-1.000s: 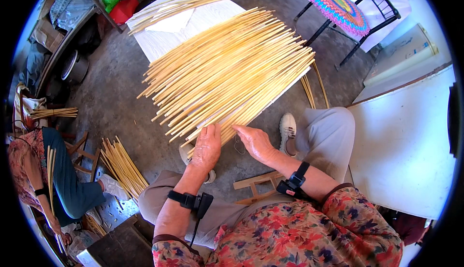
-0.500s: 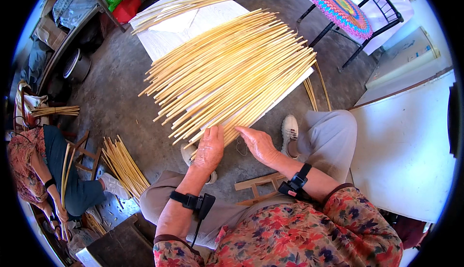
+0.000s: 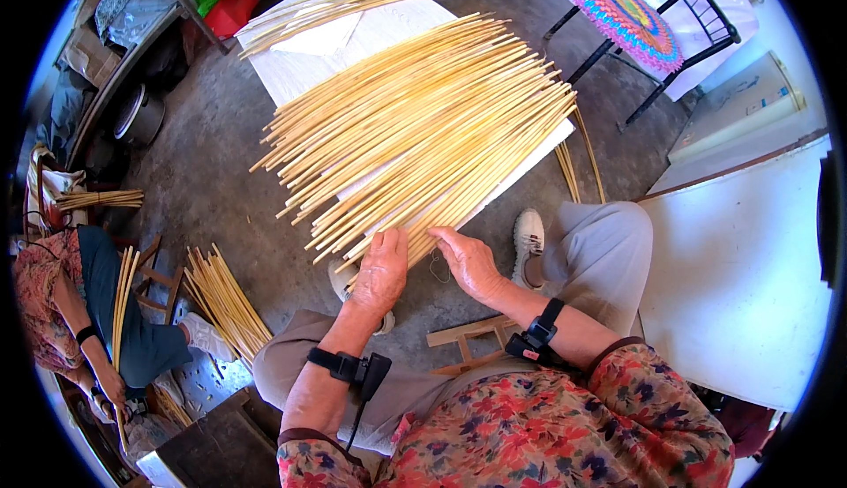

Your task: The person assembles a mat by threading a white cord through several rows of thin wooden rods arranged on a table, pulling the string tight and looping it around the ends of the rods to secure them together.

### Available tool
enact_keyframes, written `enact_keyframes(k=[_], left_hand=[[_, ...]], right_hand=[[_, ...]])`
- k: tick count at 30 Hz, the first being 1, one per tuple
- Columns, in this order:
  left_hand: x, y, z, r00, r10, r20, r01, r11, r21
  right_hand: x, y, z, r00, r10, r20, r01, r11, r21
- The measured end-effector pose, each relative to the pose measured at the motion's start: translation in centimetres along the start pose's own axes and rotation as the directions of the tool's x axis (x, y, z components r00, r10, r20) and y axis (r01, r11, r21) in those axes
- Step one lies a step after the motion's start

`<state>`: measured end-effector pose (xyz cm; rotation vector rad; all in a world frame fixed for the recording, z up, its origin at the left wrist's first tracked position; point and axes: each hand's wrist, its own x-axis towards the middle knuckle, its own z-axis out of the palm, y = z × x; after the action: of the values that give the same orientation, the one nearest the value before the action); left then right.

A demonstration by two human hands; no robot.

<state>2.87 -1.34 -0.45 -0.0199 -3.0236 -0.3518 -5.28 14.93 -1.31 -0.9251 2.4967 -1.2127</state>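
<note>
A broad row of long, thin, straw-yellow sticks [image 3: 423,117] lies side by side, slanting across a white board [image 3: 291,69]. My left hand [image 3: 383,272] is closed over the near ends of the closest sticks, its fingers bent down around them. Just to its right, my right hand [image 3: 470,263] has its fingers pressed together at the outermost stick's edge; what its fingertips pinch is hidden. A thin loose thread [image 3: 436,267] hangs beneath that hand. Both my wrists wear black straps with small devices.
Several loose sticks [image 3: 353,4] lie at the board's far end. At left a seated co-worker [image 3: 66,311] holds a few sticks, beside a standing bundle [image 3: 225,303]. A low wooden stool [image 3: 472,334] is below my hands; a black chair [image 3: 631,25] stands far right.
Both hands stay almost in place at the near stick ends, with only slight finger movement. The co-worker's sticks and hand have shifted a little.
</note>
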Motion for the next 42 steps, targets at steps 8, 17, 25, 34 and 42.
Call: enact_keyframes(k=[8,17,25,34,42], left_hand=[[0.0,-0.3,0.1,1.0,-0.008,0.008,0.008,0.995,-0.097],[0.1,-0.4,-0.1,0.999,0.01,-0.035,-0.014,0.991,-0.132],[0.0,-0.2,-0.1,0.999,0.009,-0.036,-0.014,0.991,-0.135],[0.2,0.1,-0.8,0.999,0.033,0.02,-0.032,0.998,-0.054],[0.7,0.7,-1.2,0.999,-0.005,-0.035,0.004,0.999,-0.048]], right_hand=[[0.3,0.3,0.2,0.999,-0.04,-0.014,0.04,0.999,0.006],[0.8,-0.1,0.1,1.0,-0.005,0.02,0.004,0.998,0.057],[1.0,0.4,0.4,1.0,-0.004,0.025,0.0,0.993,0.117],[1.6,0.1,0.3,1.0,0.021,0.006,-0.022,0.977,0.212],[2.1,-0.2,0.2,0.972,0.208,0.112,-0.234,0.909,0.345]])
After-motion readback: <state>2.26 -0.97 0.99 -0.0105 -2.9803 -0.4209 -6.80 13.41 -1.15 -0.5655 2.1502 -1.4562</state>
